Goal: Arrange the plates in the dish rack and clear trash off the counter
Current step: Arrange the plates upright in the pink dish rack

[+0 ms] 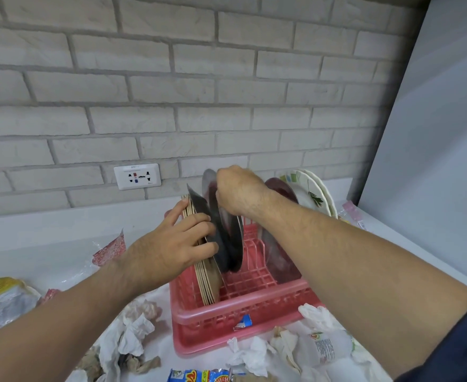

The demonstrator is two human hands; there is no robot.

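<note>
A pink dish rack (243,312) stands on the white counter. My left hand (171,244) holds a dark square plate (199,208) upright against a stack of tan plates (207,282) at the rack's left end. My right hand (240,191) grips the top rim of a dark round plate (232,244) standing in the rack's middle. A dark red plate (279,257) stands behind my right forearm. White floral plates (312,194) lean at the rack's far right end.
Crumpled white tissues (133,334) and brown paper lie left of the rack's front. More tissues (254,351) and a clear plastic cup (326,346) lie to its right. A blue snack wrapper (199,376) sits at the bottom edge, a red wrapper (111,249) and yellow bag (0,288) at left. A wall socket (137,176) is behind.
</note>
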